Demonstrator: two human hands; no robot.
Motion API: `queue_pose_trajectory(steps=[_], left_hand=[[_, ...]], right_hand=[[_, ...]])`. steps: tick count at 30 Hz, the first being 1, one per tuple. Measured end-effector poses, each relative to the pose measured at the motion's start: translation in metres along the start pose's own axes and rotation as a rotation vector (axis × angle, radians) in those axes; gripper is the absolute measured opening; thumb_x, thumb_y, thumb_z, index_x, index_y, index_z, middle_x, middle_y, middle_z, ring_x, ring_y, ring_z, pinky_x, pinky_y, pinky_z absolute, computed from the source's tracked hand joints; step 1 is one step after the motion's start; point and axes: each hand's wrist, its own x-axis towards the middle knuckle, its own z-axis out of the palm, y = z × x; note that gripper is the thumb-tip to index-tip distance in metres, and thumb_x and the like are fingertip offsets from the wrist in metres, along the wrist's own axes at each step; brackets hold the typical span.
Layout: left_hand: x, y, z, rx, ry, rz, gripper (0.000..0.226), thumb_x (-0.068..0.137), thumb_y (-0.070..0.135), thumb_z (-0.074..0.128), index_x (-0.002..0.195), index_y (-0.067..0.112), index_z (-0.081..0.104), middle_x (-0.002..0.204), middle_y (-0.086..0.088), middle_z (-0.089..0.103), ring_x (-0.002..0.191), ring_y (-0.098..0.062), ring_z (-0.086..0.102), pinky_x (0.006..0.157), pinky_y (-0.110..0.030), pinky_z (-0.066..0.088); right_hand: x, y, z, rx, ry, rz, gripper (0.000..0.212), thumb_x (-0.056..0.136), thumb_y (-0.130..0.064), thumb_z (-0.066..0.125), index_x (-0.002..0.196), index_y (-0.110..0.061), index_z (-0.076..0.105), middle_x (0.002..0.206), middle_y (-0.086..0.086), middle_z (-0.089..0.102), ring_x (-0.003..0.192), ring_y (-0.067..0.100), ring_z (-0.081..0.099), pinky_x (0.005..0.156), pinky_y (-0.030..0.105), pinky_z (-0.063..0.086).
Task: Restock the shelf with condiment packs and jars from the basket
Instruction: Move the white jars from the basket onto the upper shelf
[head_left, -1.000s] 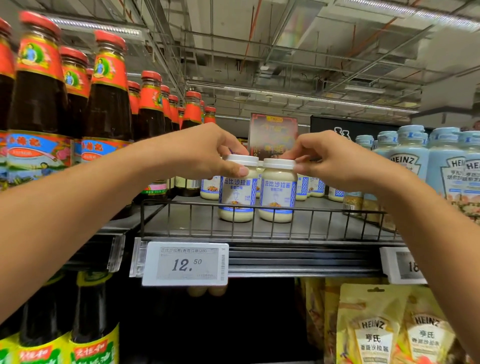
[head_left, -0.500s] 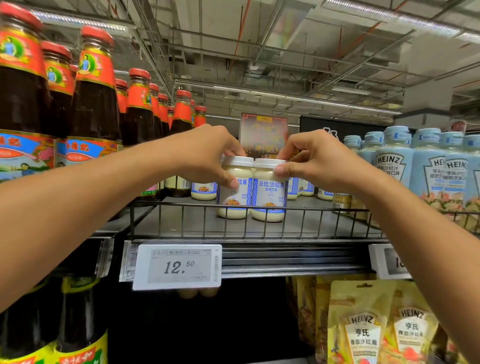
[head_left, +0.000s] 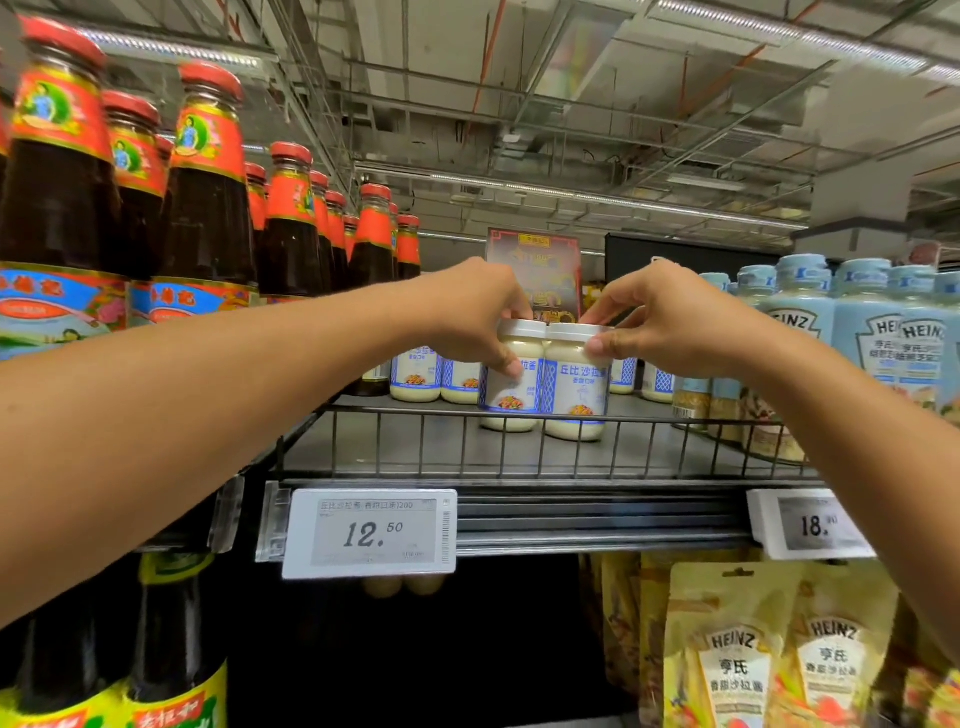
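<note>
1. Head view, the step in hand: two small jars are being set on the shelf (head_left: 415, 447), up and to the right of the price tag marked 12.50 (head_left: 370, 534). This looks like the putting-down part of the job.
2. The left jar (head_left: 511, 395) is held by the left grip (head_left: 467, 312), with fingers curled over its white lid and the thumb pressed on the label. The right jar (head_left: 574, 395) is pinched at the edge of its lid by the right grip (head_left: 670, 322).
3. Both jars are stood upright, side by side and touching, just behind the wire rail (head_left: 467, 415) that runs above the price tag. Their bottoms seem to be on the shelf, but this cannot be told for sure.
4. Next move, as a guess: both jars would need to be let go softly and the grips lifted away, so nothing is knocked over. More stock would then be fetched from the basket, which is not seen here.
5. What is inside: a thick creamy white stuff is seen through each jar, above and below the blue-and-white label. The lids are on. More jars of the same kind (head_left: 414, 374) are stood further back, above the price tag.
6. Tall bottles of dark sauce (head_left: 208, 223) with red caps are packed up and left of the price tag. Pale blue bottles (head_left: 800, 332) are lined up above and far to its right. Yellow pouches (head_left: 732, 660) are kept below and right of it; what is in them cannot be seen.
</note>
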Motion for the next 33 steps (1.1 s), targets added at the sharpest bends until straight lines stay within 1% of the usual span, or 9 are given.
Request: queue_pose_trajectory(steps=[4,7,9,15,20,25,28,31,33], left_hand=[[0.011,0.003,0.002,0.03,-0.055,0.014,0.071,0.077,0.048,0.08,0.136,0.015,0.059,0.13,-0.003,0.065,0.119,-0.024,0.059,0.085,-0.027,0.042],[0.019,0.004,0.007,0.096,-0.079,0.024,0.044,0.08,0.046,0.079,0.107,0.012,0.071,0.102,-0.008,0.071,0.099,-0.028,0.064,0.08,-0.035,0.05],[0.025,0.004,0.011,0.13,-0.091,0.025,0.037,0.081,0.044,0.078,0.095,0.011,0.07,0.091,-0.008,0.07,0.091,-0.027,0.063,0.081,-0.042,0.053],[0.046,0.008,0.021,0.173,-0.087,0.014,0.041,0.08,0.045,0.079,0.093,0.007,0.07,0.085,-0.007,0.066,0.087,-0.025,0.06,0.067,-0.031,0.044],[0.06,0.003,0.031,0.188,-0.088,0.036,0.041,0.082,0.045,0.077,0.089,0.006,0.067,0.077,-0.003,0.058,0.081,-0.024,0.055,0.066,-0.032,0.042],[0.073,-0.007,0.04,0.197,-0.098,0.041,0.04,0.084,0.046,0.074,0.094,0.007,0.067,0.086,-0.005,0.064,0.081,-0.02,0.054,0.065,-0.029,0.039],[0.078,-0.011,0.043,0.217,-0.113,0.032,0.04,0.086,0.047,0.072,0.098,0.009,0.067,0.091,-0.005,0.066,0.079,-0.017,0.053,0.061,-0.028,0.037],[0.085,-0.017,0.046,0.228,-0.116,0.03,0.038,0.085,0.048,0.073,0.094,0.012,0.066,0.081,0.002,0.059,0.072,-0.013,0.05,0.057,-0.026,0.037],[0.09,-0.021,0.048,0.242,-0.107,0.034,0.036,0.084,0.049,0.074,0.088,0.014,0.064,0.076,0.005,0.056,0.074,-0.015,0.051,0.061,-0.028,0.04]], right_hand=[[0.01,0.006,0.002,-0.031,-0.017,0.002,0.02,0.083,-0.026,0.081,0.1,-0.017,0.076,0.084,-0.009,0.073,0.084,0.011,0.07,0.081,0.036,0.058],[0.021,0.011,0.004,-0.118,-0.058,-0.034,0.02,0.085,-0.028,0.079,0.102,-0.018,0.074,0.081,-0.016,0.067,0.079,0.004,0.064,0.066,0.022,0.049],[0.029,0.014,0.004,-0.165,-0.087,-0.054,0.02,0.084,-0.029,0.08,0.1,-0.02,0.072,0.081,-0.017,0.063,0.082,0.011,0.064,0.065,0.022,0.045],[0.045,0.028,0.004,-0.224,-0.133,-0.074,0.021,0.082,-0.028,0.082,0.097,-0.02,0.07,0.083,-0.016,0.062,0.087,0.014,0.064,0.063,0.021,0.043],[0.058,0.04,0.008,-0.236,-0.142,-0.068,0.019,0.08,-0.026,0.084,0.087,-0.024,0.066,0.079,-0.014,0.062,0.081,0.014,0.062,0.059,0.02,0.04],[0.075,0.05,0.017,-0.278,-0.172,-0.043,0.027,0.079,-0.028,0.084,0.073,-0.03,0.057,0.076,-0.012,0.06,0.07,0.006,0.055,0.055,0.023,0.035],[0.086,0.051,0.022,-0.305,-0.184,-0.034,0.028,0.079,-0.027,0.084,0.074,-0.03,0.057,0.077,-0.011,0.06,0.071,0.008,0.056,0.056,0.024,0.036],[0.094,0.051,0.026,-0.355,-0.2,-0.055,0.027,0.08,-0.025,0.084,0.077,-0.028,0.056,0.08,-0.009,0.059,0.076,0.017,0.058,0.058,0.024,0.037],[0.098,0.052,0.029,-0.396,-0.208,-0.071,0.024,0.081,-0.025,0.082,0.085,-0.022,0.059,0.085,-0.003,0.06,0.082,0.022,0.057,0.06,0.026,0.038]])
